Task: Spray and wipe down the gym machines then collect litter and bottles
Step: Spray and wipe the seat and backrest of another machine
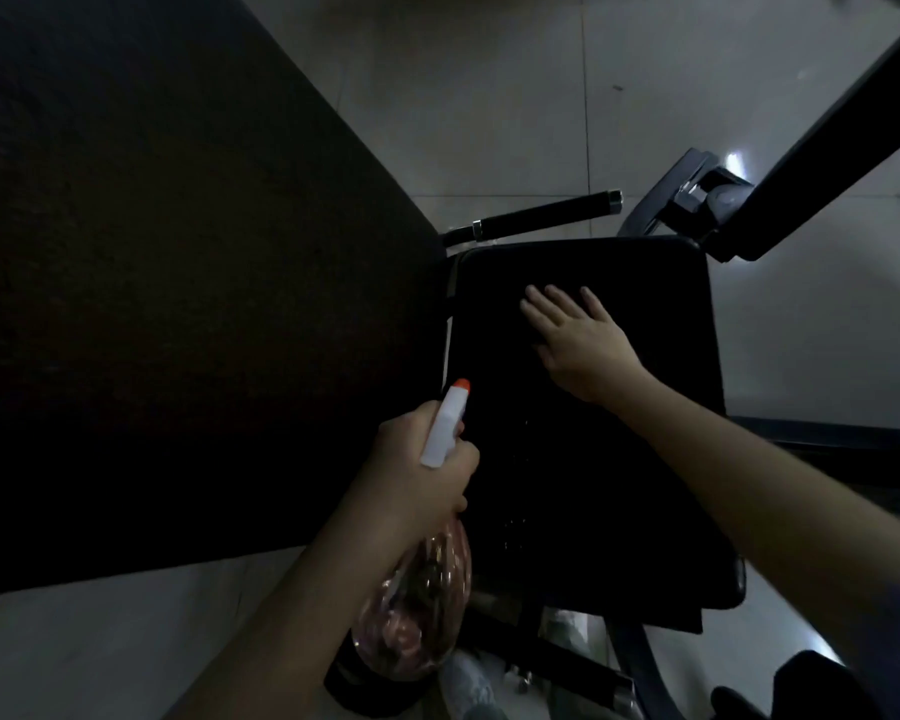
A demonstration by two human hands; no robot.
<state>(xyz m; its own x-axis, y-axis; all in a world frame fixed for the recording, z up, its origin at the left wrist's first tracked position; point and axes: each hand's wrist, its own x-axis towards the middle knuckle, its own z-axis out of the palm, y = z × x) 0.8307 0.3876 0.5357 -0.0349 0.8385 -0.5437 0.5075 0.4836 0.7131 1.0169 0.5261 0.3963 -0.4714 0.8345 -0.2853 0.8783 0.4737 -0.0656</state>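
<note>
Dim room, low light. Pale tiled floor (pixel 489 96) with thin grout lines and bright glare patches at far right and near right. Big black mat (pixel 178 304) over the left half of the view, its straight edge slanting down to the seat pad's far left corner.

Black seat pad (pixel 583 511) of a gym machine at centre, smooth, matte, rounded corners. Right hand (pixel 578 340) palm-down flat on the seat pad, close to its far edge, fingers (pixel 539 304) straight and slightly apart, tips toward the far left corner. Cloth under the palm or not: cannot tell, black on black.

Left hand (pixel 422 475) above the seat pad's left edge, fingers clamped round the neck of a spray bottle (pixel 417 615). White trigger head sticking up past the knuckles, orange nozzle tip (pixel 462 385) aimed toward the pad's far end. Clear pinkish bottle body hanging below the fist, off the near left corner.

Fine droplets (pixel 515 527) speckled on the pad toward its near left part. Black handle bar (pixel 541 216) with chrome end caps just beyond the far edge. Thick black frame arm (pixel 842 127) rising diagonally from the far right corner, grey bracket (pixel 697 194) at its base. Second chrome-tipped bar (pixel 567 672) below the near edge. Dark shapes at bottom right, too dark to name.
</note>
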